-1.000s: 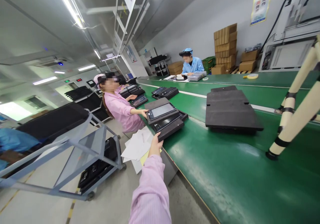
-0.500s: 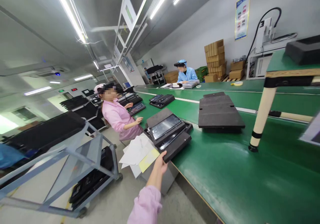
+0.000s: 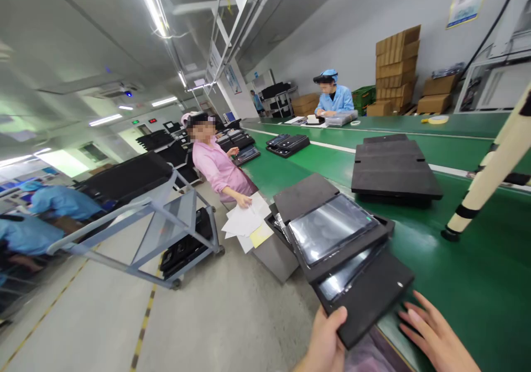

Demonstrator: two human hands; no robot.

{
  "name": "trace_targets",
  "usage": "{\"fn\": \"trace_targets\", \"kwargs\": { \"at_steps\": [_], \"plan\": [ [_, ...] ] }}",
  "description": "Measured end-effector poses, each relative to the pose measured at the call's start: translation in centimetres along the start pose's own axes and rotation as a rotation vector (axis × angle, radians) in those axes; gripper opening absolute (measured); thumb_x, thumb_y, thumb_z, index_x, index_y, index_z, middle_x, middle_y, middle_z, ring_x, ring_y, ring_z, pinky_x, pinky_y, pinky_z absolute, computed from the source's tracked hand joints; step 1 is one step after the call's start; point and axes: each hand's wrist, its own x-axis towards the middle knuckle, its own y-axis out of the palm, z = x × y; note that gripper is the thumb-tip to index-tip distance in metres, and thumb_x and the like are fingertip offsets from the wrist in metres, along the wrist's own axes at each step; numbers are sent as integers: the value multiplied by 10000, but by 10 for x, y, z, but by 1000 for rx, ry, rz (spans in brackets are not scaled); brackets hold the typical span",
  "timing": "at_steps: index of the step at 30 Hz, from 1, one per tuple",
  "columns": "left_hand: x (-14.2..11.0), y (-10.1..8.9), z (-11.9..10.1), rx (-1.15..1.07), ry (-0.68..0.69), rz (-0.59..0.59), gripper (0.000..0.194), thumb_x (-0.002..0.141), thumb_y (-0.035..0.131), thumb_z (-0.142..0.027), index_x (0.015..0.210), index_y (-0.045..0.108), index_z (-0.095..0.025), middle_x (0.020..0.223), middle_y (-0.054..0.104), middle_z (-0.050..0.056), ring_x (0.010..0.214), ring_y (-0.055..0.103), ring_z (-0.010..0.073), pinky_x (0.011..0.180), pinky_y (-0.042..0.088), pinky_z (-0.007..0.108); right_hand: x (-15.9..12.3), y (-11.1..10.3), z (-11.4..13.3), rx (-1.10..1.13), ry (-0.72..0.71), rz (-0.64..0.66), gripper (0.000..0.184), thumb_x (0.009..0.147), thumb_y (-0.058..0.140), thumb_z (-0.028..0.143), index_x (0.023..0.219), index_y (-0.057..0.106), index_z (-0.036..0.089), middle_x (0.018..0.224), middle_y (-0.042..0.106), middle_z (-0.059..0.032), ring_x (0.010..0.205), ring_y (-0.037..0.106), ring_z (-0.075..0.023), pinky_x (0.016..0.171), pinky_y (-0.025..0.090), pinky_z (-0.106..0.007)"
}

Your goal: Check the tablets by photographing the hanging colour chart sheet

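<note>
A stack of black foam trays (image 3: pixel 365 294) holding glossy screen panels (image 3: pixel 329 228) lies at the near edge of the green conveyor belt (image 3: pixel 464 272). My left hand (image 3: pixel 326 341) grips the nearest tray's front corner, thumb on top. My right hand (image 3: pixel 431 336) reaches toward the tray's right edge with fingers spread, holding nothing.
A person in pink (image 3: pixel 219 164) stands by white papers (image 3: pixel 249 220) on a grey stand. A grey trolley (image 3: pixel 166 228) carries black trays at left. More black trays (image 3: pixel 392 170) sit farther up the belt. A cream frame leg (image 3: pixel 485 178) stands at right. A person in blue (image 3: pixel 334 98) sits far back near cardboard boxes (image 3: pixel 396 57).
The tray stack has come much closer along the belt edge with my left hand on it. My right hand has entered view. The person in pink now touches the papers.
</note>
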Motion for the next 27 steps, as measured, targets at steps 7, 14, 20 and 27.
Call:
{"fn": "trace_targets", "kwargs": {
  "at_steps": [7, 14, 20, 27],
  "plan": [
    [15, -11, -17, 198, -17, 195, 693, 522, 890, -627, 1060, 701, -232, 1255, 690, 112, 1222, 601, 327, 999, 481, 445, -10, 52, 36, 333, 146, -42, 903, 265, 937, 338, 1031, 468, 248, 878, 681, 36, 794, 672, -206, 637, 608, -305],
    [50, -33, -107, 379, -186, 278, 907, 234, 1022, -265, 1074, 690, -187, 1196, 679, 150, 1064, 640, 369, 882, 495, 527, -1, 40, 46, 338, 121, -92, 773, 314, 901, 369, 987, 546, 233, 821, 686, 23, 732, 663, -195, 516, 563, -226],
    [99, -37, -163, 367, 36, -40, 411, 867, 713, -418, 1176, 611, -168, 1144, 641, 90, 909, 649, 209, 776, 563, 405, 15, 35, 74, 360, 108, -182, 622, 347, 802, 253, 935, 600, 240, 872, 705, -13, 877, 685, -252, 615, 600, -255],
    [167, 4, -206, 334, 307, -362, 387, 946, 610, -391, 1268, 567, -180, 1253, 604, 100, 1040, 635, 231, 863, 567, 441, 12, 32, 77, 398, 122, -183, 625, 405, 783, 264, 1007, 619, 237, 758, 677, 4, 670, 651, -189, 511, 555, -208]
  ]
}}
